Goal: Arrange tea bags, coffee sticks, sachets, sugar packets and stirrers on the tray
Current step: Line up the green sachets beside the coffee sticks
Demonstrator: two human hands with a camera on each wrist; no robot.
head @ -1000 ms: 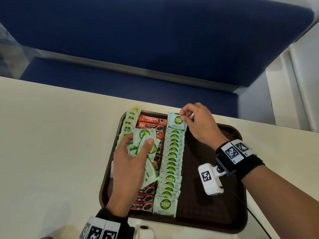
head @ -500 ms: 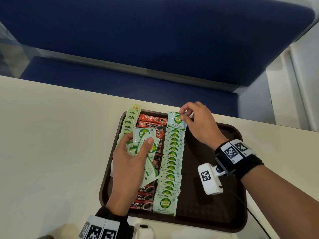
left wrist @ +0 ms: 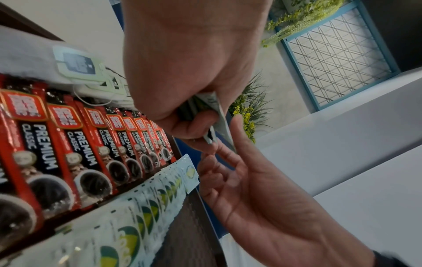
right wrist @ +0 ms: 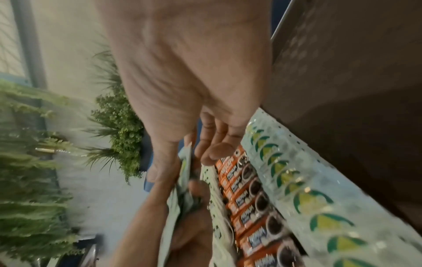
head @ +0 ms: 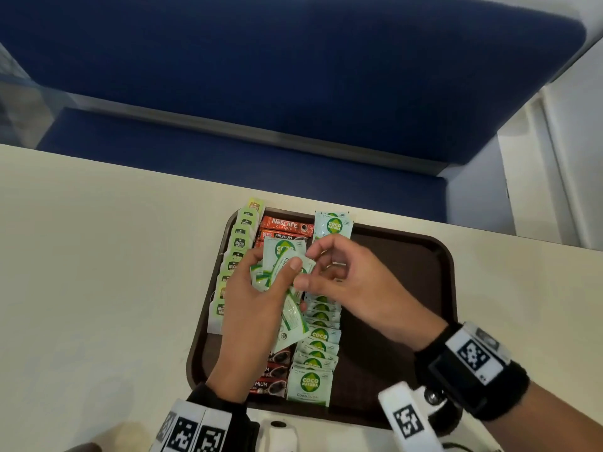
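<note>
Fingers (head: 295, 264) of your left hand (head: 251, 308) are clamped on a fan of spare sugar packets (head: 282, 265) at the frame's centre, above the tray (head: 408, 288). Your right hand (head: 352, 285) meets it, thumb and forefinger closing on the top packet's edge; whether they grip it yet, I cannot tell. On the tray, three columns look laid: tea bags (head: 239, 252) far left, coffee sticks (head: 284, 228) next, the sugar packet row (head: 321, 340) beside them. The tray's right half is bare. Judging by that, the held packets, sachets and stirrers remain; no stirrers are in view.
</note>
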